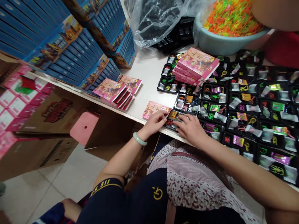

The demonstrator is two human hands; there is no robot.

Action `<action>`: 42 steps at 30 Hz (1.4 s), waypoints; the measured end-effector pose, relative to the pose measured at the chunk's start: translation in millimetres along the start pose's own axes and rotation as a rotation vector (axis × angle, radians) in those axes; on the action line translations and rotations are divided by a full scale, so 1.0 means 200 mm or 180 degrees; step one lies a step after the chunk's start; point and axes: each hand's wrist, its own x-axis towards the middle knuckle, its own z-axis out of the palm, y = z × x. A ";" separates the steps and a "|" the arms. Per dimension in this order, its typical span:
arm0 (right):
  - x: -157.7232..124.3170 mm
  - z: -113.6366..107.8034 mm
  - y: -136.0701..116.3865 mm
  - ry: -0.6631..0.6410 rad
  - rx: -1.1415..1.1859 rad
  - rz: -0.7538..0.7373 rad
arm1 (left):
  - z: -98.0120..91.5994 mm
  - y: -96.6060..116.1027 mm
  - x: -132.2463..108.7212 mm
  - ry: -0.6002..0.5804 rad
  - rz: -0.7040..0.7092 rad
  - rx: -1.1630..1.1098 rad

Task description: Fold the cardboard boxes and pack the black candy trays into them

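My left hand (154, 122), with a pale green bangle on its wrist, rests at the table's front edge with its fingers curled on the end of a pink box (153, 108) and the left rim of a small black tray (173, 117). My right hand (189, 127) lies over the same tray, fingers bent down on it. The tray holds small coloured items in compartments and is partly hidden by both hands. It sits right at the opening of the pink box.
Many filled black trays (247, 121) cover the table's right side. A stack of pink boxes (197, 66) lies on them; more pink boxes (116, 90) lie left. Blue boxes (70, 40) are stacked behind. A basin of neon bands (231, 18) stands at the back. Cardboard cartons (56, 115) sit below left.
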 end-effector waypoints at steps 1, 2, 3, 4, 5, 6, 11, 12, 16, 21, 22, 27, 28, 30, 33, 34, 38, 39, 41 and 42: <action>-0.01 0.00 0.01 0.0038 -0.0043 0.0039 | 0.00 0.00 0.00 -0.0016 0.0006 -0.0001; -0.02 0.01 0.01 0.0065 -0.0075 0.0052 | 0.01 0.01 0.00 -0.0025 0.0003 0.0016; -0.02 0.02 0.02 0.0097 -0.0095 0.0052 | 0.01 0.02 0.00 -0.0039 -0.0003 0.0048; -0.02 0.03 0.02 0.0138 -0.0100 0.0054 | 0.02 0.02 0.00 -0.0054 -0.0006 0.0083; -0.02 0.04 0.02 0.0185 -0.0089 0.0057 | 0.02 0.03 0.00 -0.0069 -0.0003 0.0109; -0.01 0.05 0.02 0.0226 -0.0062 0.0062 | 0.02 0.03 0.00 -0.0091 0.0009 0.0121; -0.02 0.07 0.03 0.0252 0.0136 -0.0053 | 0.03 0.04 0.00 -0.0054 0.0041 0.0056; -0.02 0.07 0.03 0.0242 0.0118 -0.0042 | 0.04 0.04 0.00 -0.0027 0.0024 0.0057; -0.02 0.06 0.00 -0.0194 0.0067 0.0187 | 0.06 0.04 -0.01 0.0008 0.0015 0.0019; 0.04 0.07 -0.05 -0.0500 0.0811 0.0645 | 0.11 0.06 -0.02 -0.0173 0.0166 -0.0144; 0.05 0.07 -0.05 -0.0386 0.1096 0.0736 | 0.12 0.07 -0.02 -0.0166 0.0184 -0.0136; 0.04 0.11 -0.04 0.0353 0.3411 0.1694 | 0.11 0.12 -0.05 0.0184 0.0241 -0.0123; 0.03 0.11 -0.05 0.0360 0.3911 0.1943 | 0.11 0.13 -0.06 0.0249 0.0288 -0.0122; 0.04 0.11 -0.07 0.0304 0.4644 0.2256 | 0.12 0.17 -0.08 0.0297 0.0416 -0.0081; 0.09 0.07 -0.11 0.0399 0.5010 0.2323 | 0.09 0.23 -0.06 0.0200 0.0704 0.0117; 0.12 0.05 -0.12 0.0482 0.5050 0.2275 | 0.06 0.25 -0.04 0.0132 0.0843 0.0229; 0.40 -0.02 -0.12 0.0972 0.5372 0.1834 | -0.18 0.31 0.16 -0.0115 0.1369 0.1038; 0.51 -0.03 -0.12 0.1070 0.5485 0.1707 | -0.26 0.31 0.22 -0.0136 0.1385 0.1294; 0.75 -0.03 -0.12 0.1064 0.5645 0.1577 | -0.42 0.29 0.34 -0.0132 0.1190 0.1774; 0.87 -0.01 -0.13 0.0927 0.5661 0.1608 | -0.50 0.27 0.40 -0.0132 0.0992 0.1977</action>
